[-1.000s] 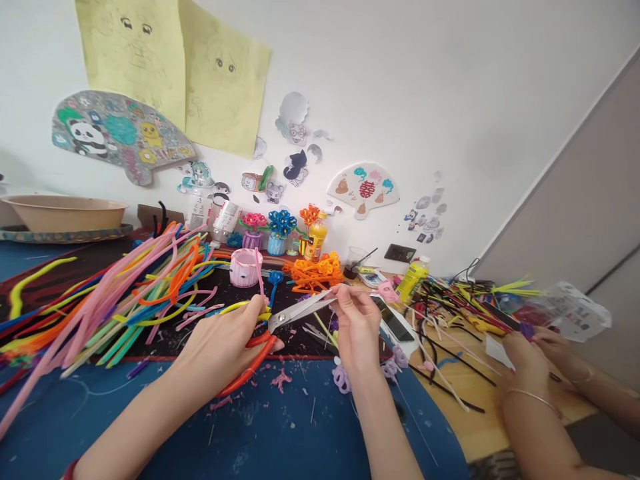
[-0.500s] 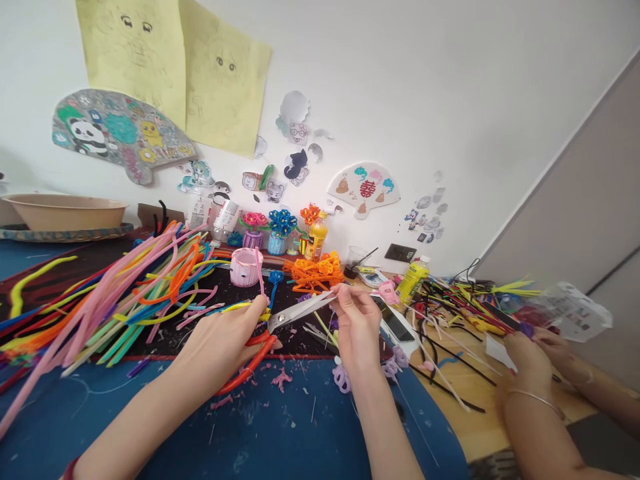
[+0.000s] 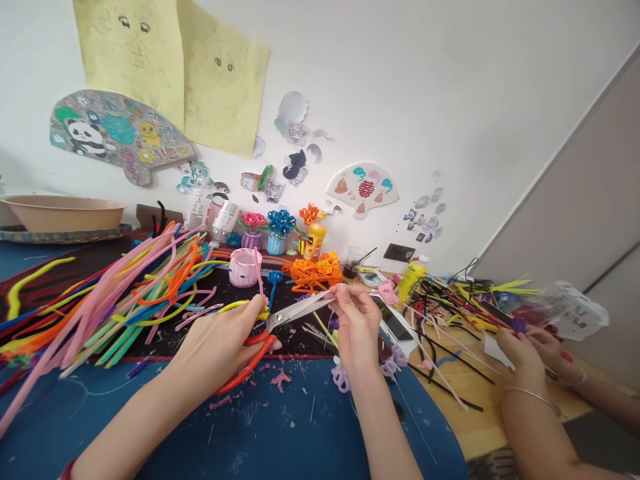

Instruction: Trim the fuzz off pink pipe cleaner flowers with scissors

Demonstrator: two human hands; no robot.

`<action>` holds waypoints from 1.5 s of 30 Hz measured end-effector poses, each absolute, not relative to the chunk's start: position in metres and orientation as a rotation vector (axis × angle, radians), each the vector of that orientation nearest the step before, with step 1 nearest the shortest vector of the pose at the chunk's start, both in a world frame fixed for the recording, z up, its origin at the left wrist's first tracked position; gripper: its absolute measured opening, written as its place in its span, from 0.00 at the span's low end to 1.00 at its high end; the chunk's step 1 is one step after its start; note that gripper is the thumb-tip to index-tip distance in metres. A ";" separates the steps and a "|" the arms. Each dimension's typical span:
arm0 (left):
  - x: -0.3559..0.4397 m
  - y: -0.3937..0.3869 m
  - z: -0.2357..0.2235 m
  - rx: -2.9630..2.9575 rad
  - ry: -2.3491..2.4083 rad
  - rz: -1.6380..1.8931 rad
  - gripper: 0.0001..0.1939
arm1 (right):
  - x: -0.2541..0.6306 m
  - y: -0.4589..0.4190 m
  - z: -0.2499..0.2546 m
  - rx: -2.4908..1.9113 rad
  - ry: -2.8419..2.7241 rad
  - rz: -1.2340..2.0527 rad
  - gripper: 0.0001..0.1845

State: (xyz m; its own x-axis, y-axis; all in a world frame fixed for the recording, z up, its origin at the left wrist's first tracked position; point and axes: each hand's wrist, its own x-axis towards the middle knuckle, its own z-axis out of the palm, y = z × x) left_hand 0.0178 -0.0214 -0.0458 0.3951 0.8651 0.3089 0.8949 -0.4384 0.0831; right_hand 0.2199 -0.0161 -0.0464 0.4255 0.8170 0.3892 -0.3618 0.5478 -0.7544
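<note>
My left hand is closed on a pair of scissors with orange-red handles, its metal blades pointing right and slightly up. A pink pipe cleaner stands up by my left thumb; whether the hand grips it, I cannot tell. At the blade tips, my right hand is closed in a pinch. Anything between those fingertips is too small or hidden to name. Lilac pipe-cleaner loops lie below my right hand. Behind the scissors are a blue pipe-cleaner flower and a pink striped cup.
A large heap of coloured pipe cleaners spreads on the left. Orange pipe-cleaner pieces, flower pots and a juice bottle stand along the wall. At right, a co-worker's hands hold something purple near a phone and a yellow-green bottle.
My hands and the scissors stay nearly in place, with the blades at the right fingertips. The co-worker's hands have shifted slightly left. The whole view has moved a little.
</note>
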 end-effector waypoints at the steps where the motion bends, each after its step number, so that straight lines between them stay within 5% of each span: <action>1: 0.018 -0.022 -0.045 -2.533 -1.607 -0.459 0.18 | 0.220 -0.016 -0.046 -0.638 -0.834 0.800 0.08; 45: 0.016 -0.021 -0.048 -2.618 -1.541 -0.434 0.18 | 0.220 -0.017 -0.046 -0.689 -0.831 0.746 0.08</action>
State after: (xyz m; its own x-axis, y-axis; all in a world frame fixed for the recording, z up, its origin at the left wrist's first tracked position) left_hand 0.0161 -0.0211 -0.0481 0.4564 0.8454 0.2773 0.8659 -0.4938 0.0802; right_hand 0.2202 -0.0165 -0.0460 0.4608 0.7973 0.3899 -0.3021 0.5540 -0.7758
